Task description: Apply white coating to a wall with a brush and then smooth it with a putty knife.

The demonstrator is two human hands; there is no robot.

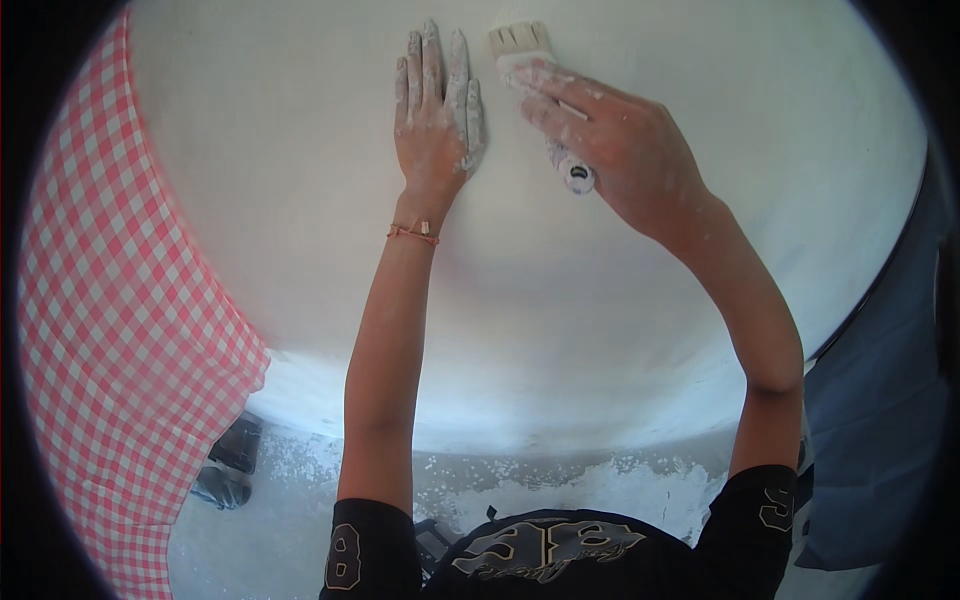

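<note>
- Left hand (436, 110) lay flat against the white wall (280, 180), fingers straight, close together and pointing up, palm pressed to the surface, gripping nothing.
- Smeared with pale dried paint or plaster across fingers and knuckles.
- Thin red string bracelet (413, 233) sat at the left wrist.
- Right hand (610, 140) was clamped around a paintbrush (530, 70), fingers wrapped over the handle, the rounded handle end (578, 177) poking out below the palm.
- Brush bristles (518, 38) touched the wall just beside the left fingertips, to their right, near the top of the view.
- Brush and right fingers were coated in the same whitish material.
- Both forearms reached up from the lower edge, bare below short black sleeves (362, 550) with pale lettering.
- Red-and-white checked cloth (120, 330) hung along the left side, over the wall's edge.
- Blue fabric (880, 420) hung at the right.
- Floor (560, 490) below the wall was speckled and smeared with white.
- Dark shoes (228, 465) lay on the floor near the foot of the checked cloth.
</note>
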